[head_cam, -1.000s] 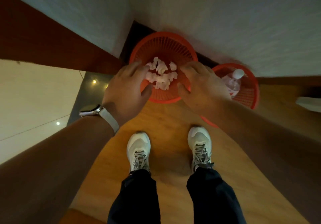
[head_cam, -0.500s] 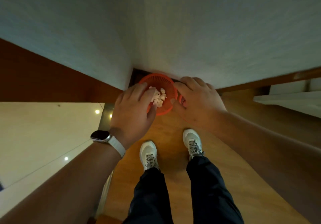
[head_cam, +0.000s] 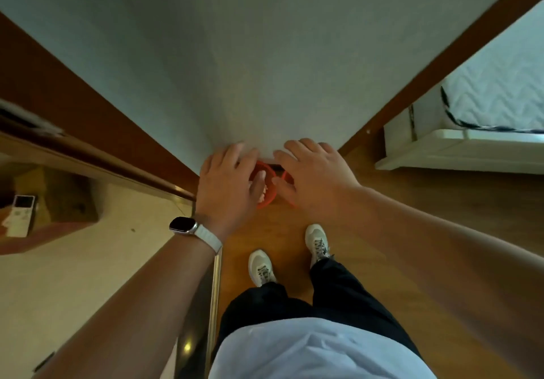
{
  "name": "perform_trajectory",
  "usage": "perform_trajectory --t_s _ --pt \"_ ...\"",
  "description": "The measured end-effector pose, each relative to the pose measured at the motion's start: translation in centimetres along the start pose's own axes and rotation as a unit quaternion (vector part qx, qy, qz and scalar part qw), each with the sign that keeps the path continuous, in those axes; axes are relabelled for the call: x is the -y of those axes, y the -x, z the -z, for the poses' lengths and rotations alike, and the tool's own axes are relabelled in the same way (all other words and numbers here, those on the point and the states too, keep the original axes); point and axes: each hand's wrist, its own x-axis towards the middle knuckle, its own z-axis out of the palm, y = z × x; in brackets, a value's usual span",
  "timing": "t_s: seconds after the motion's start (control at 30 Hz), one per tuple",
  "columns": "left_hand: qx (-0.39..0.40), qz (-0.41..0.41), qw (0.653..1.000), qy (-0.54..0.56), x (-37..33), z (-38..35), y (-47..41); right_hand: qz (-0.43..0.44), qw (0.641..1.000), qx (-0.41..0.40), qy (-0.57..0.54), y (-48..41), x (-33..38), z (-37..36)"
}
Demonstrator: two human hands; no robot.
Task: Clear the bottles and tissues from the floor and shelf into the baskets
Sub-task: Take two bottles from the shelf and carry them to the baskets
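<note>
Far below me, an orange basket (head_cam: 266, 199) stands on the wooden floor at the foot of the wall, and white tissues (head_cam: 262, 196) show inside it. Only a sliver of a second orange basket (head_cam: 286, 176) is visible to its right, mostly hidden by my right hand. My left hand (head_cam: 228, 184), with a watch on its wrist, hovers high above the baskets with fingers spread and nothing in it. My right hand (head_cam: 312, 178) hovers beside it, also spread and holding nothing. No bottle can be seen.
A pale wall (head_cam: 250, 69) with brown skirting rises straight ahead. A white bed with a quilted mattress (head_cam: 485, 113) stands at the right. A mirrored surface with a metal edge (head_cam: 213, 296) runs along the left. My two white shoes (head_cam: 262, 266) stand on the wooden floor.
I have stood up: the baskets have shrunk far below and both hands have lifted away from the tissue basket's rim. The bottle's basket has become hidden behind my right hand.
</note>
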Motion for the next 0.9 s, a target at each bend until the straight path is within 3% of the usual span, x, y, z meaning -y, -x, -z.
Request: perform_trajectory --t_s 0.4,0.67,0.9 --pt "-0.022 -0.177 0.982 -0.062 -15.1 5.1 -1.1 -0.105 0.988 -0.11 0.019 13.3 -7.8 9.9" --pt "-0.056 -0.275 0.959 -0.037 -32.9 5.5 -3.2 -0.187 0.969 -0.163 0.017 27.3 -18.4 13.8" --pt "-0.082 -0.388 0.918 -0.014 -48.3 1.5 -4.1 -0.284 0.94 -0.188 0.02 40.6 -27.5 14.8"
